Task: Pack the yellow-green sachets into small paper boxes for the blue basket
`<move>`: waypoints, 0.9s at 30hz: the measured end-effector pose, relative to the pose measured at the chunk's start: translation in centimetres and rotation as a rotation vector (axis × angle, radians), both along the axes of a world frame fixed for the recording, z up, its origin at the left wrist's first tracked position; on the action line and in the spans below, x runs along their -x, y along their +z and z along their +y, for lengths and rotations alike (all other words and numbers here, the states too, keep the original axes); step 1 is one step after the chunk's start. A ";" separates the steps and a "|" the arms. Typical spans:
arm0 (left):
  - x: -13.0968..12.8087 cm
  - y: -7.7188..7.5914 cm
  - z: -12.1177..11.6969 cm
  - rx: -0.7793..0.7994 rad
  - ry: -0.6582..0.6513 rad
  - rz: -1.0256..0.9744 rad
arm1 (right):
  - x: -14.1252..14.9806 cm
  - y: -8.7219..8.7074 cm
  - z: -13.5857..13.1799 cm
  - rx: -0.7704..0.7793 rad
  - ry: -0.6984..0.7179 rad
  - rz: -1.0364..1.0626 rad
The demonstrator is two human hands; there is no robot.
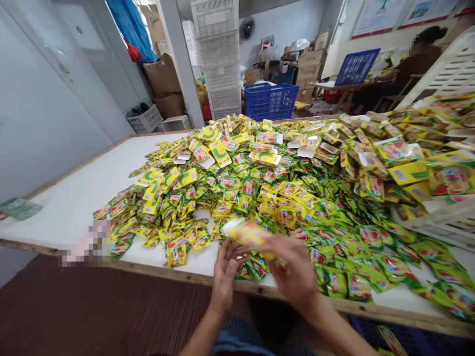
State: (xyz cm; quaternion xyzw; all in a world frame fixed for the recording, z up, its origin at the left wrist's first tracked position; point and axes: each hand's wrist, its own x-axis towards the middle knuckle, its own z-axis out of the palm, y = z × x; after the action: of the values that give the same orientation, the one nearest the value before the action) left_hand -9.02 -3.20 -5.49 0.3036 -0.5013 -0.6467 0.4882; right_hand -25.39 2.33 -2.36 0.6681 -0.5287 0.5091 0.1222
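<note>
A small yellow carton, smeared by motion, is held in the fingers of my right hand above the front of the table. Its white end flap points left and looks open. My left hand is just below that end, fingers apart and loosely curled, with nothing plainly in it. Under and around both hands lie many green and yellow sachets with red pictures. More yellow cartons rest on top of the heap farther back, some with flaps open.
The white table has a wooden edge. A white crate of cartons stands at right. Behind are a blue crate, stacked white crates and a seated person. A green sachet-like piece lies far left.
</note>
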 end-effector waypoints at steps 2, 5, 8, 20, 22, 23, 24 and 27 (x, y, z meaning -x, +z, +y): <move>0.1 1.5 -0.9 -0.201 0.030 0.155 | -3.9 -0.7 -0.2 -0.166 0.269 0.096; -1.5 3.6 -3.2 -0.304 0.234 0.211 | -6.7 -1.3 -1.7 -0.348 0.338 0.032; -4.2 5.3 -5.1 -0.177 0.514 0.289 | -8.4 -2.0 -4.6 -0.500 0.236 0.051; -5.0 5.5 -4.3 -0.073 0.485 0.142 | -9.9 -3.5 -8.2 -0.454 0.215 -0.197; -4.8 4.9 -4.3 -0.134 0.423 0.122 | -7.7 -2.9 -6.8 -0.416 0.158 -0.422; -4.5 4.5 -4.2 -0.169 0.381 0.108 | -6.7 -2.7 -6.2 -0.416 0.128 -0.531; -4.1 4.1 -3.9 -0.208 0.327 0.089 | -5.6 -2.7 -5.7 -0.421 0.100 -0.632; -2.7 3.1 -2.9 -0.306 0.139 0.008 | -3.4 -3.1 -4.7 -0.406 0.035 -0.883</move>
State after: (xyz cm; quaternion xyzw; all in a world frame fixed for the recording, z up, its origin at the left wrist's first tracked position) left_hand -6.34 -6.09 -2.35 0.4060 -0.3728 -0.6812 0.4818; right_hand -21.96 -2.42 -5.44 0.4072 -0.6073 0.6326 -0.2554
